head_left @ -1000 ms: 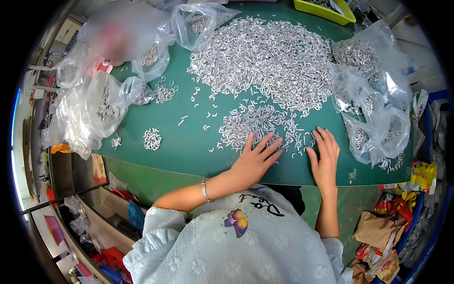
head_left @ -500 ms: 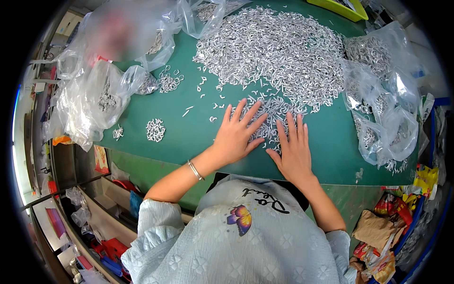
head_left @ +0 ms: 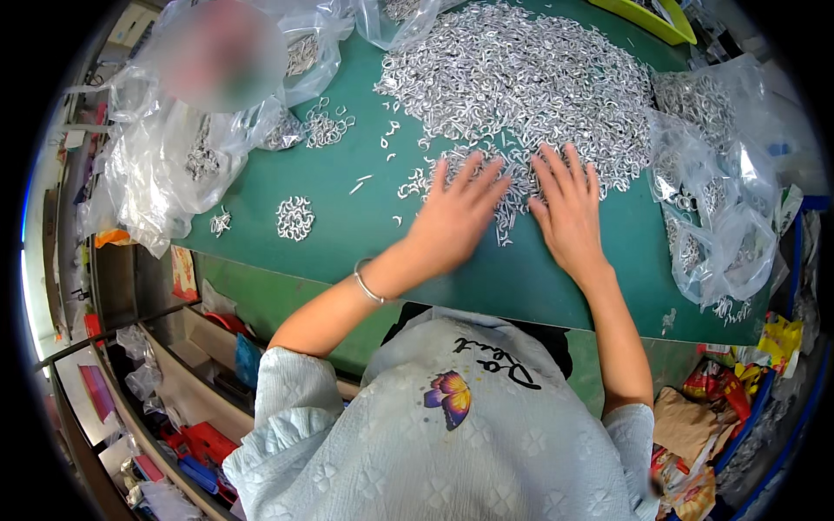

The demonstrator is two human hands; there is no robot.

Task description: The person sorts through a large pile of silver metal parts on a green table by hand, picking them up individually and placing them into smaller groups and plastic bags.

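Pressing both palms flat on the near edge of the clips [head_left: 521, 78], I have my left hand [head_left: 456, 217] and right hand [head_left: 569, 208] side by side, nearly touching, on the green table [head_left: 365, 234]. All my fingers are spread wide and straight; neither hand grips anything. The splay lets each hand cover as many of the little silver pieces as it can, so they lie flat under my skin instead of bunching. My left hand looks slightly blurred.

The big heap of clips fills the far middle of the table, and my fingertips rest on its thin tongue that reaches toward me. A small bunch [head_left: 295, 217] sits apart to my left on bare green, with a few stray pieces between it and the heap. I cannot tell whether any clips are hooked together under my palms.

Clear bags [head_left: 174, 174] holding more clips slump at the far left edge, and other bags [head_left: 712, 174] are crowded along the right, within arm's reach on both sides. A yellow tray [head_left: 647, 17] shows at the far edge. A thin bracelet [head_left: 367, 282] rides on my left wrist, clear of the metal.
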